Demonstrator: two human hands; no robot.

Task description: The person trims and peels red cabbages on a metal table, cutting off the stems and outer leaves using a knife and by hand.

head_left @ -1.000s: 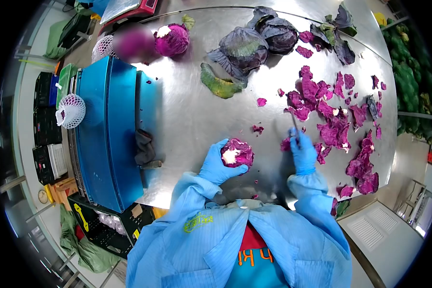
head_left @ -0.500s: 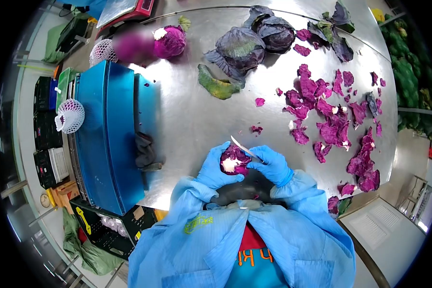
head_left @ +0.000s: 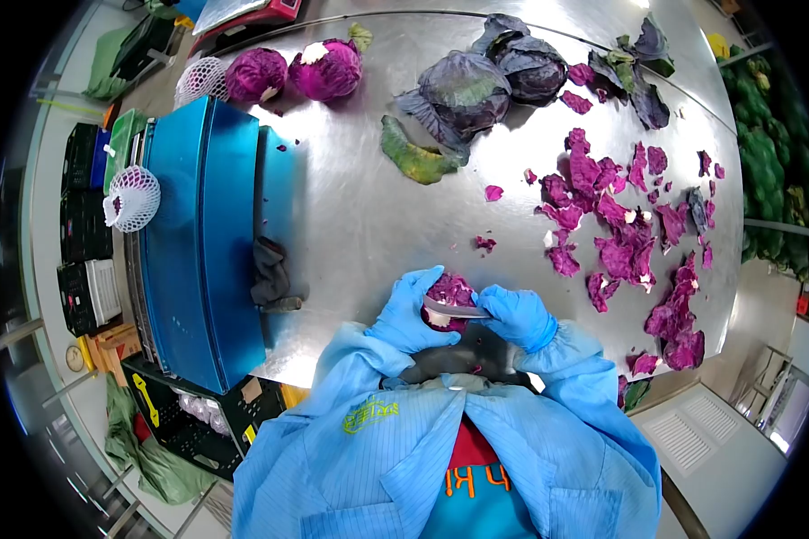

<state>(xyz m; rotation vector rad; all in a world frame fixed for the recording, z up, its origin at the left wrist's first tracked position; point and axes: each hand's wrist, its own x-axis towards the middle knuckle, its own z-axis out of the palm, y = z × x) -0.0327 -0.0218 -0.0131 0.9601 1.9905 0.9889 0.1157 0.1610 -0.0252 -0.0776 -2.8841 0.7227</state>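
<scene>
My left hand [head_left: 407, 313], in a blue glove, is wrapped round a small purple cabbage [head_left: 450, 289] near the table's front edge. The pale cut stem of this cabbage faces up. In my right hand [head_left: 518, 316], also gloved, is a knife [head_left: 458, 311], its blade lying across the stem. Two trimmed purple cabbages [head_left: 327, 70] sit at the back left. Two dark cabbages [head_left: 464, 88] with their outer leaves stand at the back middle. A yellow-green leaf [head_left: 415, 154] lies in front of them.
Torn purple leaves [head_left: 624, 242] are scattered over the right of the steel table [head_left: 351, 225]. A blue metal box [head_left: 229, 242] stands at the left, a dark cloth [head_left: 269, 271] beside it. White foam nets [head_left: 133, 199] lie on and behind the box. A black crate [head_left: 184, 431] is at lower left.
The knife has swung from pointing up beside the cabbage to lying flat across its stem. My right hand has turned with it. The left hand keeps its hold on the cabbage.
</scene>
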